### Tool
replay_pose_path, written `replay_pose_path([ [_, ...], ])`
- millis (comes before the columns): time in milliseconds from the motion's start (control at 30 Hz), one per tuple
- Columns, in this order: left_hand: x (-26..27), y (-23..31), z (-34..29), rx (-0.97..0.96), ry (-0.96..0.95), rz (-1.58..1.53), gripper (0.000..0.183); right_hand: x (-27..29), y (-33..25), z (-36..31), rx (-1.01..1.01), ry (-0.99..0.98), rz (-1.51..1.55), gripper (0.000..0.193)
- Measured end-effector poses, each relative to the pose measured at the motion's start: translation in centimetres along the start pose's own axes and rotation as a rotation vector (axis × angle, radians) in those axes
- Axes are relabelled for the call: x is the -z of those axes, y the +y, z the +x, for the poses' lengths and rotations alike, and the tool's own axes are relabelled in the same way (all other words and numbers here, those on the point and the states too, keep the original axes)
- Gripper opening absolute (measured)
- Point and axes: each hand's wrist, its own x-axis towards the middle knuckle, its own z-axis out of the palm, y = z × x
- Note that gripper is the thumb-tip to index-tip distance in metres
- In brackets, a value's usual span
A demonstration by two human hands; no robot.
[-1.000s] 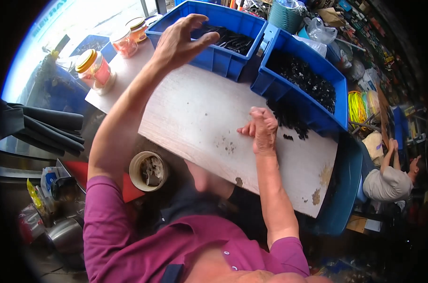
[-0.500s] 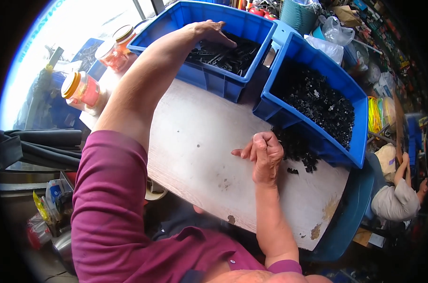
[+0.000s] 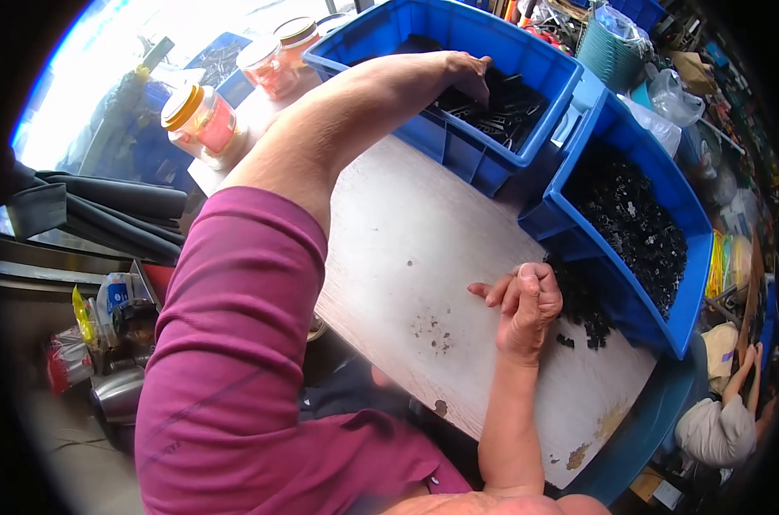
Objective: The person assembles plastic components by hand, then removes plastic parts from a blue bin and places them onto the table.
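Left hand [image 3: 471, 77], its grip hidden from view, above black strips [image 3: 520, 110] in the blue bin [image 3: 486, 174]; these are probably light, stiff, best pinched mid-length. Right hand [image 3: 529, 311] curled, any hold indiscernible, beside small black bits [image 3: 588, 313].

There are two parts-filled bins [image 3: 471, 160], at least three jars [image 3: 209, 133].

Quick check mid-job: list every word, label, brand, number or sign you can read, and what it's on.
No text is readable here.
Yellow-lidded jar: pink label, any print too small to read.
Blue-and-white packet: markings too small and blurred.
Purple shirt: small dark mark, not legible.
Left blue bin, right blue bin: no lettering visible.
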Motion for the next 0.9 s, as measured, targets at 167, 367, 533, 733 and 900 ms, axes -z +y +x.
replay_pose_path([
  [167, -0.3, -0.1, 0.3, -0.022, 0.096, -0.043, 0.079, -0.4, -0.1, 0.0, -0.014, 0.039, 0.033, 0.014],
  [367, 0.4, -1.4, 0.1, -0.129, 0.271, -0.031, 0.053, -0.6, -0.4, -0.1, -0.050, 0.044, 0.028, 0.015],
  [533, 1.9, -0.8, -1.2, -0.162, 0.195, -0.160, 0.042, 0.0, -0.2, 0.1, -0.092, -0.005, 0.042, 0.015],
  [733, 3.0, -0.1, -3.8, -0.176, 0.395, -0.223, 0.041, -0.2, -0.3, -0.1, -0.077, -0.013, -0.015, 0.017],
  [900, 5.0, -1.3, -6.9, -0.241, 0.603, -0.385, 0.042, -0.8, -0.4, 0.0, -0.042, 0.007, -0.022, 0.020],
])
